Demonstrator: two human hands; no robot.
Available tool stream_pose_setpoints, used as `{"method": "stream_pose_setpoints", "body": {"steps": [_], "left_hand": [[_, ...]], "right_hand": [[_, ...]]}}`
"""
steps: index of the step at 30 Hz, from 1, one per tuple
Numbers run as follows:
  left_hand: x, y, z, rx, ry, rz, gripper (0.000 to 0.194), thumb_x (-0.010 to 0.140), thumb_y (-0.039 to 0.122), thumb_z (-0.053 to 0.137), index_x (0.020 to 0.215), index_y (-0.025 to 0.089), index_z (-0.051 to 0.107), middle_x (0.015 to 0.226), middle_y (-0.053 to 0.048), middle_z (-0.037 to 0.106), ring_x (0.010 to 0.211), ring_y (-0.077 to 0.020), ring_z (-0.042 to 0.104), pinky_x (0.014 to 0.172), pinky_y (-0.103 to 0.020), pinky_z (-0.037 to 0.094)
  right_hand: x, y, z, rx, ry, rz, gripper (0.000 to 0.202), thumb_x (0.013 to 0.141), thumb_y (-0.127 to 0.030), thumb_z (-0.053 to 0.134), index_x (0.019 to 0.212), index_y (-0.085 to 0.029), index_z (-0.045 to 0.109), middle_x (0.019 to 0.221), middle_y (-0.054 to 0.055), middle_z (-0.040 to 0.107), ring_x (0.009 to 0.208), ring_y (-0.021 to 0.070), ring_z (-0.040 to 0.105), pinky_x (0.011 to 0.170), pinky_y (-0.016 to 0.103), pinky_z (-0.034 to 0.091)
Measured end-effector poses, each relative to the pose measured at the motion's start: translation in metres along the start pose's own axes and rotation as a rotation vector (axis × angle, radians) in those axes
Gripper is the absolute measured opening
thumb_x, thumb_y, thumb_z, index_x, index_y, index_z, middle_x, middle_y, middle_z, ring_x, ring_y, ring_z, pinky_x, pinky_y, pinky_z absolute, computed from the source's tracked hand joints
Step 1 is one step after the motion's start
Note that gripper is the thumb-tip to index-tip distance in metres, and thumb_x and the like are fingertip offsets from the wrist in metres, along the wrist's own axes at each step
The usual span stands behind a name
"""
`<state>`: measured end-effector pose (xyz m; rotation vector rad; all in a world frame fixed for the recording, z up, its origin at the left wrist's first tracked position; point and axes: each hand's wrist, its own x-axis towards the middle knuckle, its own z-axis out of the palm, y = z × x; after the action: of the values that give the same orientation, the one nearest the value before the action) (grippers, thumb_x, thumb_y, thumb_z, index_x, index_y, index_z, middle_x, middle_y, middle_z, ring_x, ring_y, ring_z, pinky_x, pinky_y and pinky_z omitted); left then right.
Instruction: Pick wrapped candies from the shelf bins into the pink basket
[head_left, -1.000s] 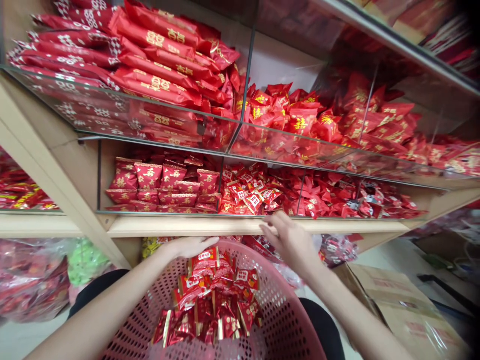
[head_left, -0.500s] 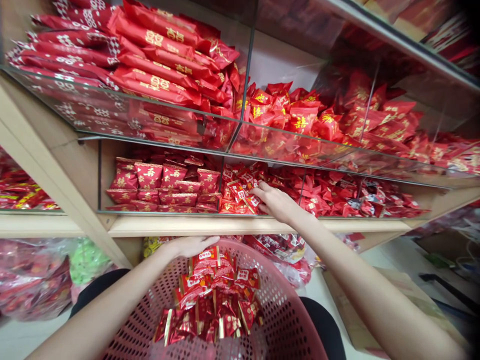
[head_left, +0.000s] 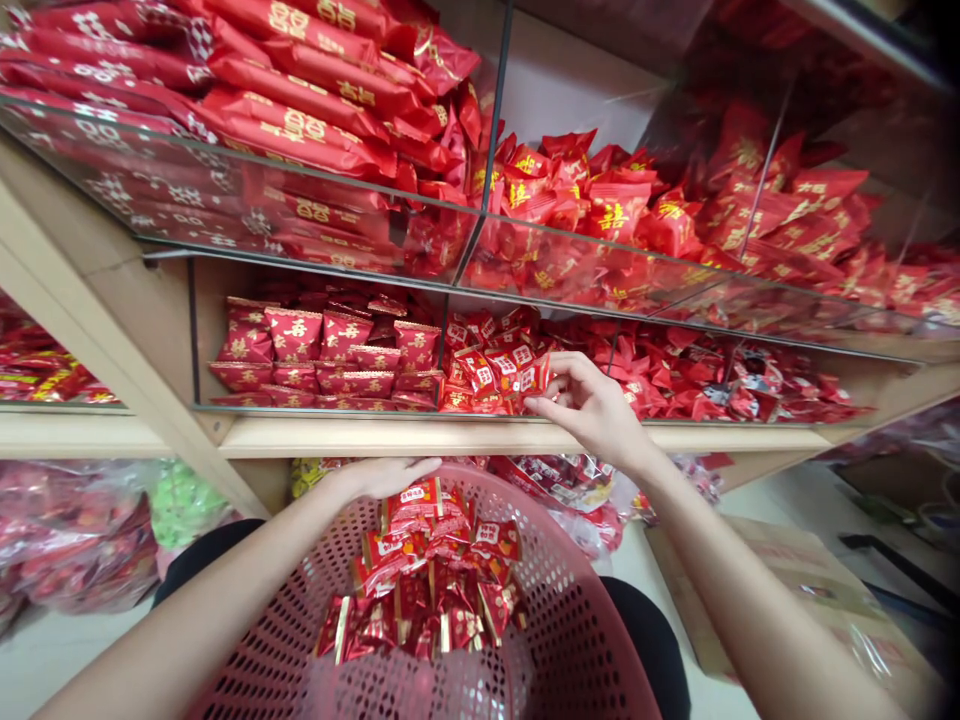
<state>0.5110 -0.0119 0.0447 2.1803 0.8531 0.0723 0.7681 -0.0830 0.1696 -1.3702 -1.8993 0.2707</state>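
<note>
A pink perforated plastic basket (head_left: 592,560) stands between the person's knees, with several red and gold candy packets (head_left: 420,590) heaped inside. My left hand (head_left: 390,476) lies over the far rim of this basket, its fingers closed around the edge and partly hidden behind it. In the lower shelf bin, my right hand (head_left: 592,405) pinches a small red candy packet (head_left: 536,376) between thumb and fingers. Similar red packets with white labels (head_left: 480,370) lie piled just left of that hand.
A clear divider separates the neighbouring maroon packets (head_left: 345,360). Above, a glass-fronted shelf (head_left: 315,220) holds long red packages and twisted red sweets. A wooden shelf edge (head_left: 375,436) runs above the basket's far rim. Plastic bags (head_left: 75,540) sit left, a cardboard box (head_left: 802,590) right.
My right hand has drawn slightly right, its fingers now pinching a packet lifted at the front of the pile. My left hand stays on the basket rim. The view has tilted slightly downward.
</note>
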Motion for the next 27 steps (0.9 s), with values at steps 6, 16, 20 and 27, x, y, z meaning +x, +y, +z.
{"method": "stream_pose_setpoints", "body": {"steps": [6, 16, 20, 27], "left_hand": [[0.001, 0.000, 0.000, 0.017, -0.008, -0.006, 0.068, 0.084, 0.064, 0.016, 0.137, 0.024, 0.031, 0.138, 0.001, 0.036, 0.132, -0.0183, 0.024, 0.109, -0.033, 0.018], [-0.001, -0.001, 0.000, 0.000, 0.002, -0.013, 0.068, 0.084, 0.065, 0.016, 0.138, 0.024, 0.029, 0.139, 0.001, 0.035, 0.132, -0.0180, 0.025, 0.109, -0.032, 0.018], [0.000, 0.002, -0.001, 0.006, -0.007, -0.015, 0.070, 0.084, 0.065, 0.015, 0.139, 0.022, 0.028, 0.137, 0.001, 0.037, 0.131, -0.0186, 0.026, 0.109, -0.031, 0.019], [-0.001, 0.001, -0.001, -0.008, -0.012, -0.009, 0.069, 0.085, 0.064, 0.017, 0.138, 0.023, 0.029, 0.136, 0.001, 0.038, 0.131, -0.0189, 0.027, 0.109, -0.033, 0.019]], "right_hand": [[-0.046, -0.022, 0.034, 0.393, 0.063, 0.143, 0.024, 0.076, -0.033, 0.058, 0.089, -0.022, 0.041, 0.103, 0.005, 0.057, 0.077, 0.0134, 0.056, 0.065, 0.028, 0.047], [-0.091, -0.008, 0.060, -0.412, -0.478, 0.262, 0.023, 0.076, -0.026, 0.055, 0.097, -0.018, 0.053, 0.092, 0.007, 0.062, 0.080, 0.0197, 0.060, 0.065, 0.029, 0.042], [-0.095, -0.011, 0.071, -0.660, -0.620, 0.334, 0.026, 0.072, -0.012, 0.052, 0.097, -0.015, 0.056, 0.096, 0.010, 0.061, 0.082, 0.0216, 0.062, 0.061, 0.027, 0.043], [-0.093, -0.014, 0.088, -0.779, -0.659, 0.284, 0.028, 0.071, -0.002, 0.045, 0.093, -0.012, 0.060, 0.097, 0.012, 0.061, 0.084, 0.0218, 0.063, 0.064, 0.027, 0.047]]}}
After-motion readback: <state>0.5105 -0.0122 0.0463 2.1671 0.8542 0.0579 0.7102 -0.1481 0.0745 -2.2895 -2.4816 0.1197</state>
